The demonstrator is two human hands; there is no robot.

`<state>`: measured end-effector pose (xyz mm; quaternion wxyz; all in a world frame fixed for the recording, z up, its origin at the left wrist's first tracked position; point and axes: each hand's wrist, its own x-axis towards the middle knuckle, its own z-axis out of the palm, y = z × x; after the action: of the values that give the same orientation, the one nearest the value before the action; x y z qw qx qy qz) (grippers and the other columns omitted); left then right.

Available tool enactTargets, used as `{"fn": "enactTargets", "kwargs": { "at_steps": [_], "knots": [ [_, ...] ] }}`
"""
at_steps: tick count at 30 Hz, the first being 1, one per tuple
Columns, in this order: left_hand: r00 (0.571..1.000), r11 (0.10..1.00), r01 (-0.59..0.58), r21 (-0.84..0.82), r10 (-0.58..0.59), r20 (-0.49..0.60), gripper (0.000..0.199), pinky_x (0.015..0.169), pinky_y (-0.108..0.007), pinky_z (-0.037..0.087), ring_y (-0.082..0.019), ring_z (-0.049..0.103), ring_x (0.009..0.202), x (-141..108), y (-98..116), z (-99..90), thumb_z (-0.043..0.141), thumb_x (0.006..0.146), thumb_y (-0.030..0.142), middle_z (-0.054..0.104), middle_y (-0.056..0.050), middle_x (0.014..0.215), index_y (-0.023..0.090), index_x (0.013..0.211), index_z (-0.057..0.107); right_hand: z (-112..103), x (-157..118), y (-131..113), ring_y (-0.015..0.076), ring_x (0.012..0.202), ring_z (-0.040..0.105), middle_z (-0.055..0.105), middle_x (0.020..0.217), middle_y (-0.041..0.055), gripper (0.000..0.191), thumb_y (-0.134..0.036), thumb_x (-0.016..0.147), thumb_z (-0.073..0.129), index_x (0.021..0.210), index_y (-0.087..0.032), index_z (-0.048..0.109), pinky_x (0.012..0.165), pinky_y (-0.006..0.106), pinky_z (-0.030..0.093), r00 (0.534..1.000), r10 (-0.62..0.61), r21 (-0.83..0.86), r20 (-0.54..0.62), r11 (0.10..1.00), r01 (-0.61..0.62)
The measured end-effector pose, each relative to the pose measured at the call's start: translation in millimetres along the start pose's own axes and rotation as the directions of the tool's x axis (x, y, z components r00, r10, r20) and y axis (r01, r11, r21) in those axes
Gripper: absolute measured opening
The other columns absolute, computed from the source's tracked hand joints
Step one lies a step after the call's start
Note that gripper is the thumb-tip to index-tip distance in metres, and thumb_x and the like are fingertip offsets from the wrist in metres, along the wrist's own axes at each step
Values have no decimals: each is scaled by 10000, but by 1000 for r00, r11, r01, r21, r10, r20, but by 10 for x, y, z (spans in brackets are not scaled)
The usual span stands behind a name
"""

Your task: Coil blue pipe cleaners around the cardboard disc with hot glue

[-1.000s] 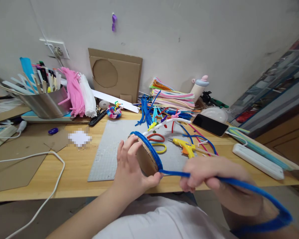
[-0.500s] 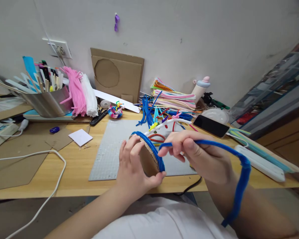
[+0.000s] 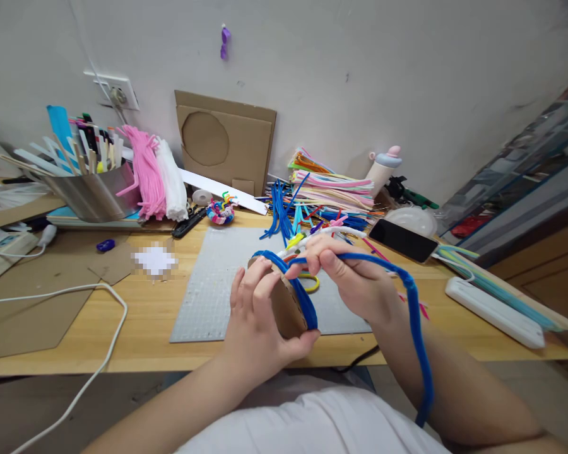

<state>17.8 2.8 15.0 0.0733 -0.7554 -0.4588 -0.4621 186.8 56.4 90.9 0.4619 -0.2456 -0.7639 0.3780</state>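
My left hand (image 3: 260,315) is closed around a round cardboard disc (image 3: 286,309), which is tilted above the grey cutting mat (image 3: 203,302). Blue pipe cleaner covers much of the disc's rim. Just right of the disc, my right hand (image 3: 350,274) pinches a long blue pipe cleaner (image 3: 414,328). One end runs to the rim near my left fingertips, and the long tail hangs down over my right forearm. Whether the right fingertips touch the disc, I cannot tell.
Behind the mat lie loose blue pipe cleaners (image 3: 279,208) and pastel bundles (image 3: 331,186). A phone (image 3: 402,239) and a white power strip (image 3: 495,312) are on the right. A metal container (image 3: 94,192) of sticks stands left, and cut cardboard (image 3: 224,142) leans on the wall.
My right hand has moved left, closer to the disc, with the blue pipe cleaner. Its tail has swung left and hangs straighter. My left hand keeps its hold on the disc.
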Motion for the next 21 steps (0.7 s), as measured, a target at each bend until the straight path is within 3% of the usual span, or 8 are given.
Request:
{"fn": "enactTargets", "kwargs": {
  "at_steps": [11,21],
  "knots": [
    [1000,1000,4,-8,-4,15,868,1174,-551,266,-341,433,1348,-1,-5,2,756,655,468,479,-195,1351,140,1350,353,29,48,47,196,825,575,647,787,43,380,-474,995,468,749,-216,601,839,365,446,1000,10,-38,-14,999,-11],
    [999,997,-9,-76,6,-43,894,1151,-610,291,-349,453,1332,-17,-37,52,786,637,462,473,-187,1350,207,1335,290,50,5,177,203,908,622,688,839,40,352,-466,1012,433,813,-222,591,907,380,467,994,103,105,41,989,-107]
  ]
}}
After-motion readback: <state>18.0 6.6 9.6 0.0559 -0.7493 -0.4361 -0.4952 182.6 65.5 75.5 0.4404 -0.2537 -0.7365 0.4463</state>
